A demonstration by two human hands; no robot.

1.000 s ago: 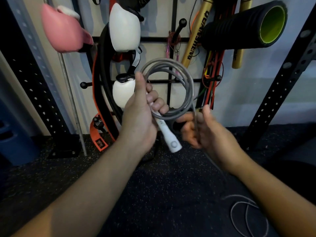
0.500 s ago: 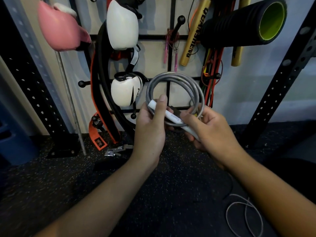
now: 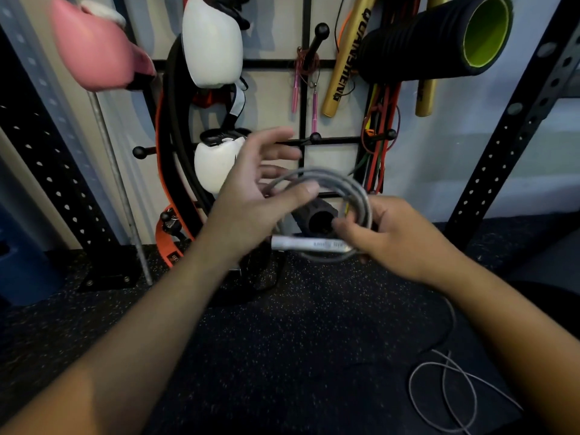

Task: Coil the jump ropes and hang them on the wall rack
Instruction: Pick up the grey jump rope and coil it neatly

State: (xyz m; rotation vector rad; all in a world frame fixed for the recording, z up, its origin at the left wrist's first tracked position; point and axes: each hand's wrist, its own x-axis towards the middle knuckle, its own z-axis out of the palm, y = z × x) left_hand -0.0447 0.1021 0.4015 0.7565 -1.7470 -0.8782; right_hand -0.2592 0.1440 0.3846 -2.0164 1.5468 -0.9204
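A grey jump rope point(image 3: 342, 183) is wound into a coil in front of the wall rack point(image 3: 339, 140). Its white handle point(image 3: 310, 243) lies across the bottom of the coil. My right hand point(image 3: 398, 237) pinches the coil and handle together at the lower right. My left hand point(image 3: 254, 196) is at the coil's left side with fingers spread and blurred, the thumb lying over the loops without a grip. A loose tail of the grey rope point(image 3: 445, 394) lies in loops on the floor at lower right.
The rack's ball-tipped pegs point(image 3: 315, 138) hold white boxing gloves point(image 3: 213, 42), a pink glove point(image 3: 94, 54), a thin pink rope point(image 3: 296, 86), gold bats point(image 3: 346, 54), resistance bands point(image 3: 381, 120) and a black foam roller point(image 3: 439, 39). Black perforated uprights point(image 3: 514, 120) flank it. A dark roller point(image 3: 317, 216) lies on the rubber floor.
My left hand has let go of the coil and handle and opened its fingers. The right hand now carries the coil alone, slightly lower and to the right.
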